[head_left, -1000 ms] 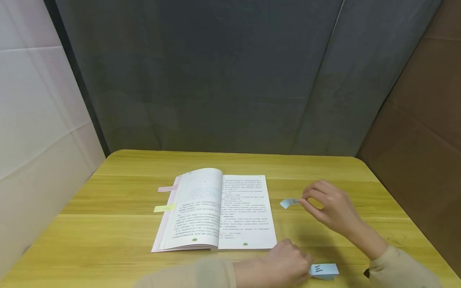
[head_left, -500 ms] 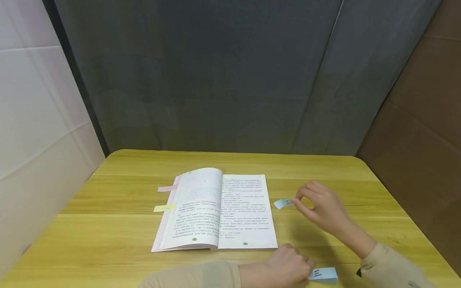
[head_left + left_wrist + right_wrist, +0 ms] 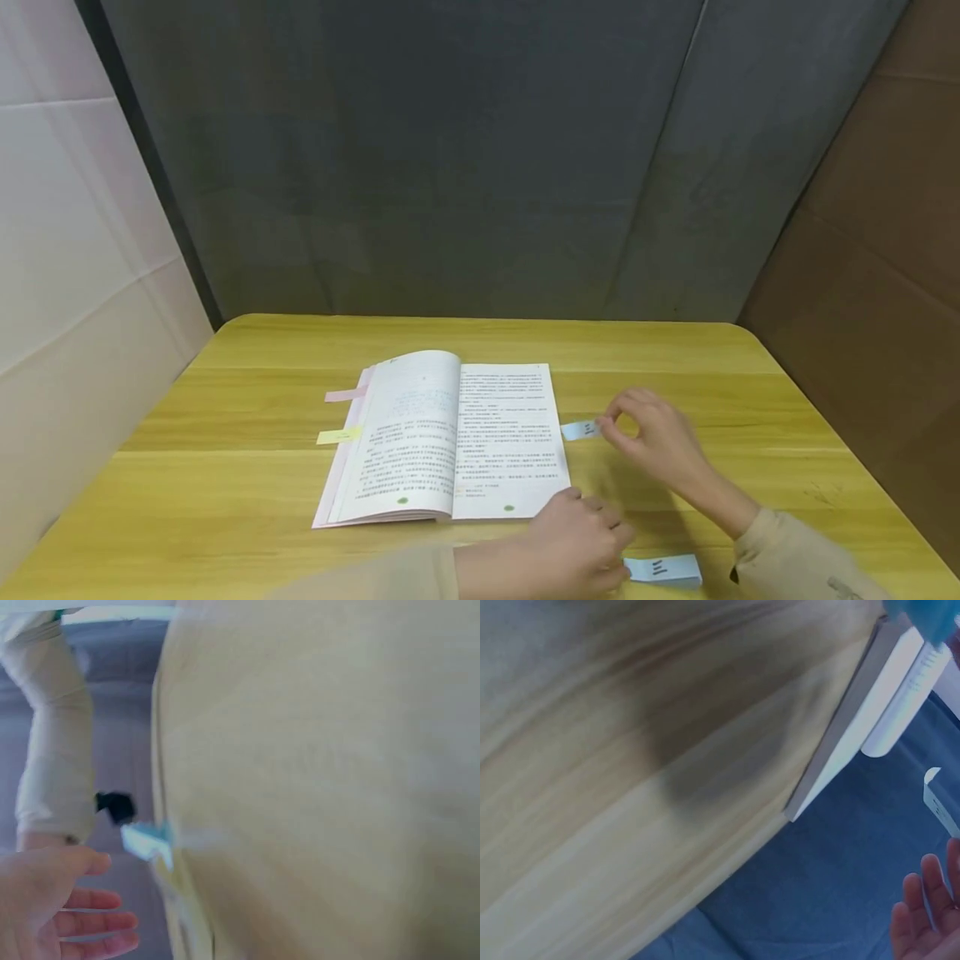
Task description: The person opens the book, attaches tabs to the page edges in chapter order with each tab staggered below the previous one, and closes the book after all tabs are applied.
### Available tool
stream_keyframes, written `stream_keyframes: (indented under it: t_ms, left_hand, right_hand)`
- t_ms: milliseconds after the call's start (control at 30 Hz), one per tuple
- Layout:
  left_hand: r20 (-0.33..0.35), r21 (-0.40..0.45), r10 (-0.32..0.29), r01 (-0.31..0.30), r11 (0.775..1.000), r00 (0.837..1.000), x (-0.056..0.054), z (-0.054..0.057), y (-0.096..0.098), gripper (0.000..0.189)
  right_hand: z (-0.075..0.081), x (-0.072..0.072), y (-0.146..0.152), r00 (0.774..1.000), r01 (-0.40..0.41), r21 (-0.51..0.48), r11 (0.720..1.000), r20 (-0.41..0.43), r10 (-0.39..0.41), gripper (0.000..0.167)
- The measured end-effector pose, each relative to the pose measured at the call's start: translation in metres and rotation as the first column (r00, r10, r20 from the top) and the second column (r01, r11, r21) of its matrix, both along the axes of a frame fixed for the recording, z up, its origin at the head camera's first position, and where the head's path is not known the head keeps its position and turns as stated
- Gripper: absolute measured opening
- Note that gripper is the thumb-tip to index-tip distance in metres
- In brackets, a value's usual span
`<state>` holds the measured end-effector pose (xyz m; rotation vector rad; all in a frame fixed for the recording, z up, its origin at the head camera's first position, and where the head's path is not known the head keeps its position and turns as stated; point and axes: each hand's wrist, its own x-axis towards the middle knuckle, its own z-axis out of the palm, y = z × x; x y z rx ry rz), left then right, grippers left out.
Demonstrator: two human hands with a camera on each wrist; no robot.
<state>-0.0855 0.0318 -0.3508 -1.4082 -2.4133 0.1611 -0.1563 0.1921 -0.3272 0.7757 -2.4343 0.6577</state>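
In the head view my right hand (image 3: 652, 433) pinches a small light-blue sticky note (image 3: 581, 431) with dark strokes between thumb and index finger. The note's free end meets the right-hand page edge of an open book (image 3: 510, 442). My left hand (image 3: 573, 537) hovers low, just left of a light-blue sticky pad (image 3: 663, 570) marked with similar strokes. In the left wrist view its fingers (image 3: 97, 922) are loosely extended, apart from the pad (image 3: 146, 841). The right wrist view shows my right hand (image 3: 930, 907) beneath a pale strip; the thumb lies out of frame.
A pink tab (image 3: 345, 394) and a yellow tab (image 3: 339, 436) stick out from the book's left side. The wooden table (image 3: 187, 483) carries it all. A dark cloth wall (image 3: 420, 167) stands behind, with a white panel on the left and a brown one on the right.
My right hand has moved left, bringing the note to the book's right edge. My left hand has drawn left, away from the pad, which has barely shifted.
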Motion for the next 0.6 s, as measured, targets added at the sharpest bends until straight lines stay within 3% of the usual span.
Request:
stream_keyframes:
  t_ms: [67, 167, 333, 467, 600]
  left_hand:
    - [-0.017, 0.061, -0.001, 0.002, 0.998, 1.000, -0.003, 0.004, -0.013, 0.023]
    - [0.012, 0.145, 0.015, -0.017, 0.989, 1.000, -0.012, 0.008, -0.032, 0.023]
    - [0.090, 0.246, 0.110, -0.129, 0.961, 0.990, -0.025, 0.010, -0.061, 0.023]
    - [0.150, 0.255, 0.184, -0.218, 0.942, 0.971, -0.032, 0.006, -0.076, 0.026]
    - [0.161, 0.243, 0.207, -0.242, 0.939, 0.965, -0.036, 0.001, -0.082, 0.027]
  right_hand:
    - [-0.002, 0.000, -0.001, 0.999, 0.022, 0.003, 1.000, 0.039, -0.022, 0.013]
    - [-0.005, 0.001, -0.003, 0.995, 0.044, 0.000, 0.999, 0.090, -0.044, 0.013]
    - [-0.012, 0.003, -0.007, 0.978, 0.077, 0.007, 0.997, 0.193, -0.077, 0.013]
    - [-0.017, 0.006, -0.012, 0.956, 0.117, 0.026, 0.993, 0.267, -0.119, 0.013]
    - [-0.021, 0.009, -0.015, 0.940, 0.157, 0.049, 0.986, 0.300, -0.164, 0.014]
